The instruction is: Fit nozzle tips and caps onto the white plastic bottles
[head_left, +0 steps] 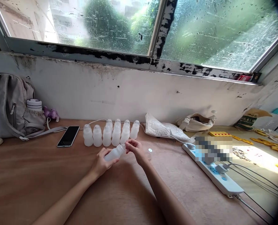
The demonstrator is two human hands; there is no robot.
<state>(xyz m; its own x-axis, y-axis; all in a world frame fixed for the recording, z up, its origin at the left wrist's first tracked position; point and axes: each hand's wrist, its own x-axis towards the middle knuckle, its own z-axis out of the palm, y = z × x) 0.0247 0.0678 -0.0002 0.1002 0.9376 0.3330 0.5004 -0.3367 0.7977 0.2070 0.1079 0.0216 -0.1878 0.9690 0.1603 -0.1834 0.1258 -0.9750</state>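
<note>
A translucent white bottle (114, 153) is held tilted in my left hand (101, 163), with its neck pointing up to the right. My right hand (135, 151) is at the bottle's mouth, fingers pinched together; whatever they hold is too small to make out. Behind my hands stand several similar frosted bottles with clear caps, among them one at the left end (88, 136). Just right of my right hand, a small white disc (150, 150) and a clear round piece (148, 155) lie on the wooden table (35, 181).
A phone (68, 136) and a grey backpack (14, 106) are at the left. Behind to the right lie a white padded bag (164, 128) and a beige pouch (196, 122). A power strip (214, 172) with cables runs along the right side, beside yellow pieces (270, 145).
</note>
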